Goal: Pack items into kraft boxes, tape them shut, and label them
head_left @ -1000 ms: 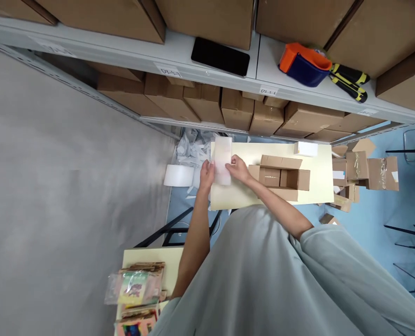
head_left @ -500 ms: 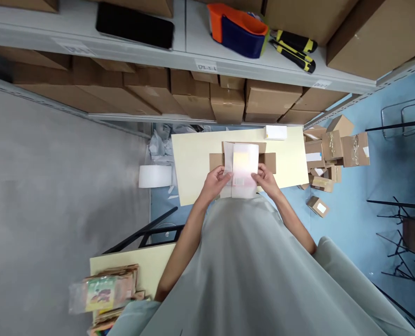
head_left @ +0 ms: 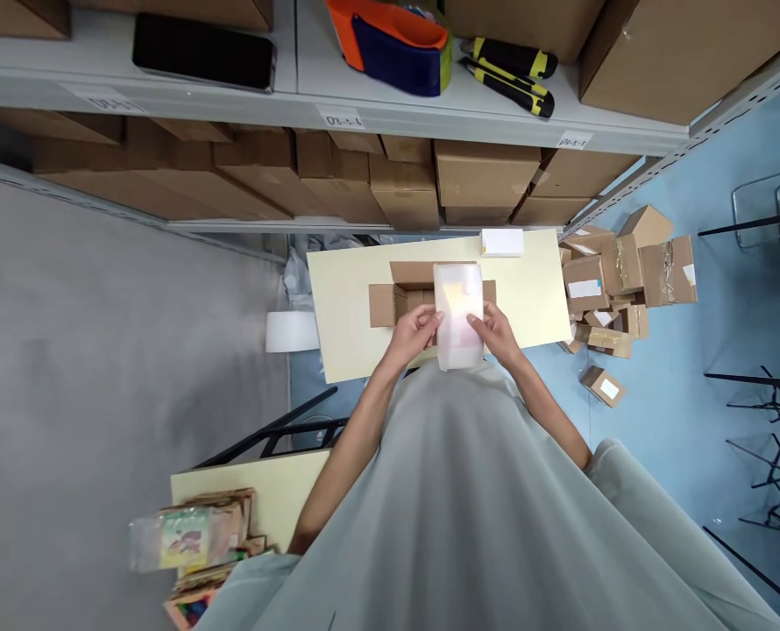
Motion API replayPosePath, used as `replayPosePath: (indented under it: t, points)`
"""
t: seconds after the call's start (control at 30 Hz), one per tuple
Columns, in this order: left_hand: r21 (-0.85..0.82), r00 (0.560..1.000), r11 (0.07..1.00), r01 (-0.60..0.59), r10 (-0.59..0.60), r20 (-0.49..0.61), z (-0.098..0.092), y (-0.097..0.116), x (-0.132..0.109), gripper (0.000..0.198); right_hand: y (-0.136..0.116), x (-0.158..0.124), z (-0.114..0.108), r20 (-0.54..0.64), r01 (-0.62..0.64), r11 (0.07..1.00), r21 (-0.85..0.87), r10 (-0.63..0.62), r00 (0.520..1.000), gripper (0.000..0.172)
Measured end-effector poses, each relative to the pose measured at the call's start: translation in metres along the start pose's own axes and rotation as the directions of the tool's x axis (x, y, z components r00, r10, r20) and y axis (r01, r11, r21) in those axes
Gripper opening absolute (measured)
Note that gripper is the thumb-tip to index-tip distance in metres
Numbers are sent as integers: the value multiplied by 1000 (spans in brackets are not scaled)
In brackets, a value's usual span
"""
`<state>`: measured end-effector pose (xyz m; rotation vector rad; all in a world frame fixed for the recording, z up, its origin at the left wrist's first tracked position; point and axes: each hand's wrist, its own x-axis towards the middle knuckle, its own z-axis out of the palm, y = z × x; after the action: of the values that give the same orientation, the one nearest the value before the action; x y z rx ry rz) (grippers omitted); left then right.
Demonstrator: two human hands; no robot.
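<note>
I hold a flat translucent white packet upright in front of me with both hands. My left hand pinches its left edge and my right hand grips its right edge. Something yellowish shows faintly through the packet. Right behind it an open cardboard box with its flaps spread lies on the pale yellow table. The packet covers the box's middle.
A small white box sits at the table's far edge. Shelving behind holds brown cartons, a black phone, an orange-blue tape dispenser and yellow-black tools. Loose cartons lie on the blue floor at right; colourful packs lie on a second table at lower left.
Both hands carried the packet from the table's left edge to over the open box, then drew it into a narrower upright shape. My view swung to centre on the table.
</note>
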<state>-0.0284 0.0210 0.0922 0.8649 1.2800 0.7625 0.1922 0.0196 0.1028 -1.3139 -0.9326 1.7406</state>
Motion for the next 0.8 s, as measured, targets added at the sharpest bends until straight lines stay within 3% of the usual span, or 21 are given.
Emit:
replayPosePath:
  t: [0.2, 0.37, 0.57, 0.7, 0.8]
  points:
    - [40, 999, 999, 6, -4, -52, 11, -1, 2, 75, 3, 9, -2, -27, -27, 997, -69, 25, 999, 72]
    - [37, 997, 999, 4, -1, -79, 18, -7, 7, 74, 8, 21, 1, -156, -32, 928, -371, -28, 987, 71]
    - [47, 996, 998, -49, 52, -68, 6, -19, 14, 68, 5, 35, -4, -52, 63, 840, -539, -108, 993, 53]
    - [369, 949, 921, -121, 217, -229, -29, -34, 16, 55, -18, 54, -5, 15, 98, 644, -759, -133, 991, 48]
    - [642, 901, 759, -112, 349, -256, -59, -52, 14, 74, -41, 72, 5, 166, 172, 367, -914, -49, 985, 41]
